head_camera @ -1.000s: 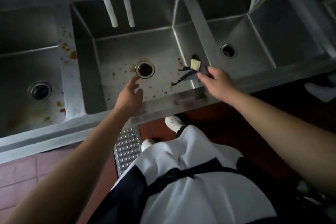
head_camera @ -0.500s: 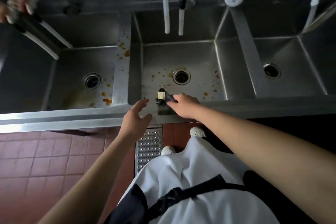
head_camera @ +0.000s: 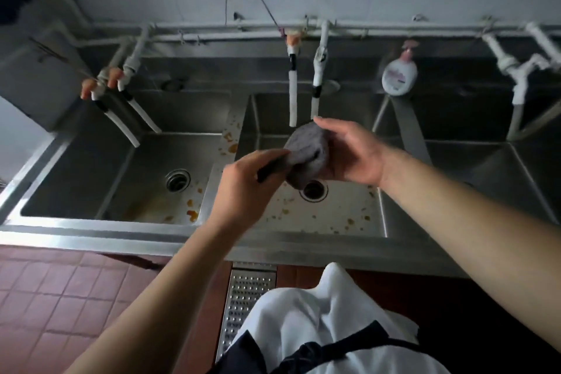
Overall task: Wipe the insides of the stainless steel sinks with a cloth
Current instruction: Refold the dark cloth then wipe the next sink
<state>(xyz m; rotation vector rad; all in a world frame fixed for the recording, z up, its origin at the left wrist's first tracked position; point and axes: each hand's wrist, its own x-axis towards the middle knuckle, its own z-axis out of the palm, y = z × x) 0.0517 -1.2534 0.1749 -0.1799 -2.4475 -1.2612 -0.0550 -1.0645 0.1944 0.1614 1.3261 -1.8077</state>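
Stainless steel runs the whole width below the hands: a row of basins, with the middle sink (head_camera: 349, 222) directly under both hands, the left sink (head_camera: 121, 185) off beyond the left hand and a right sink (head_camera: 501, 185) beyond the right forearm. Orange-brown food spots (head_camera: 349, 221) speckle the middle floor around the drain (head_camera: 314, 190) and lie in the left basin too, so I judge the wiping proper has not begun. The grey cloth (head_camera: 306, 150) is held up in the air between the hands, above that drain and just under the two white tap hoses (head_camera: 293, 100). The right hand (head_camera: 352, 155) cups it from the far side with fingers curled round it; the left hand (head_camera: 243, 188) is closed, pinching its near edge. To do this well, I would fold it into a flat pad that fills one palm, then press down and sweep from the walls toward the drain, taking the spotted floor last. Half a second ago the right hand was low at the sink's front rim, gripping the dark item there, and the left hand hovered open; now both are raised and closed on the cloth, and the view has tilted up to show the wall.
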